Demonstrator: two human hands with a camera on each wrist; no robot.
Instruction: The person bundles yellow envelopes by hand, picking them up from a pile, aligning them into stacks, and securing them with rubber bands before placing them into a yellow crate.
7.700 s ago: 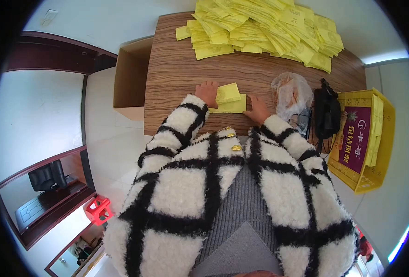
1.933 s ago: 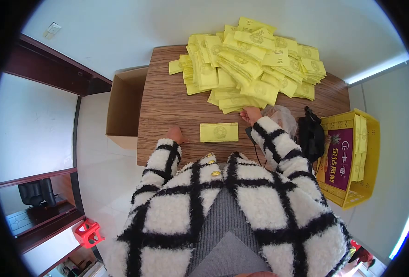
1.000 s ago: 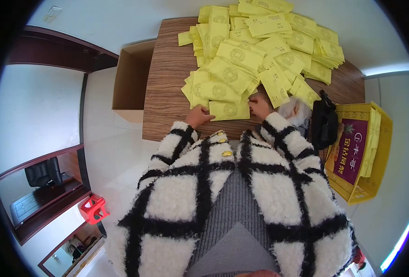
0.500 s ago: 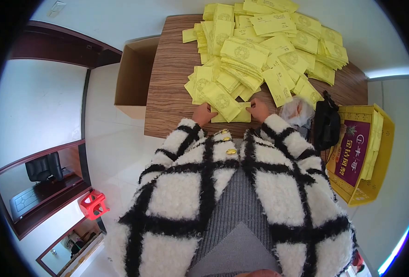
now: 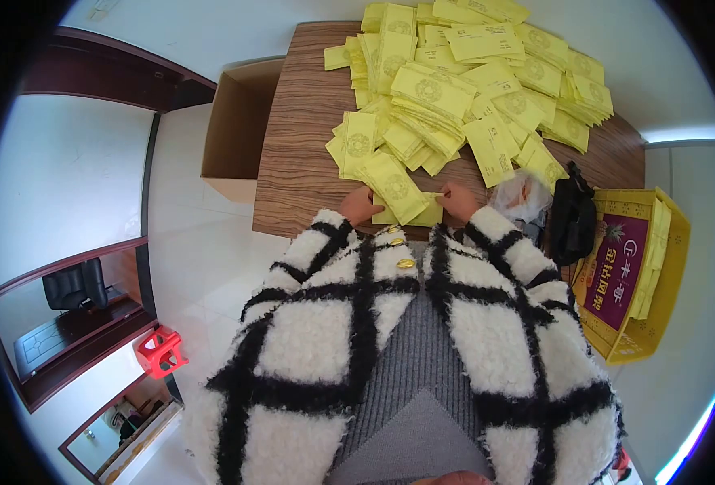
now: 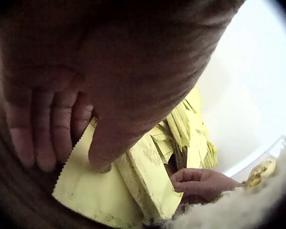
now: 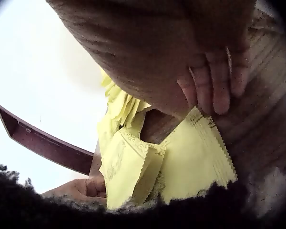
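**Observer:** Since half a second back, your two hands have drawn slightly nearer the table edge, and the loose packets sliding off the heap have come to lie over the sheet you are holding. Left hand (image 5: 360, 206): thumb (image 6: 105, 148) pressed down on the left end of the flat yellow packet (image 5: 430, 212), fingers (image 6: 35, 138) straight and close together on the wood just beside it. Right hand (image 5: 457, 200): fingers (image 7: 217, 88) straight, tips resting on the packet's serrated right edge; whether the thumb pinches underneath, I cannot tell.

**Operator:** Where does the packet sit?

**Observer:** At 6 o'clock on the wooden table (image 5: 297, 153), directly in front of your coat. A slanted packet (image 5: 394, 187) lies across it, pointing from 11 toward 5. The big yellow heap (image 5: 471, 73) fills 12 to 2 and its lower skirt touches your working spot.

**Operator:** How do I handle this cleanly?

**Observer:** My judgement: keep both ends pinned flat, slide the bottom packet toward you rather than lifting, so the slanted one falls off instead of riding along. Square the serrated edges before releasing. Consider pushing the heap's skirt back toward 12 first; it looks ready to slump again.

**Operator:** Surroundings?

**Observer:** Open cardboard box (image 5: 236, 121) at 9 o'clock beside the table; plastic bag (image 5: 519, 194) and black pouch (image 5: 572, 214) at 3; yellow crate (image 5: 636, 267) beyond them.
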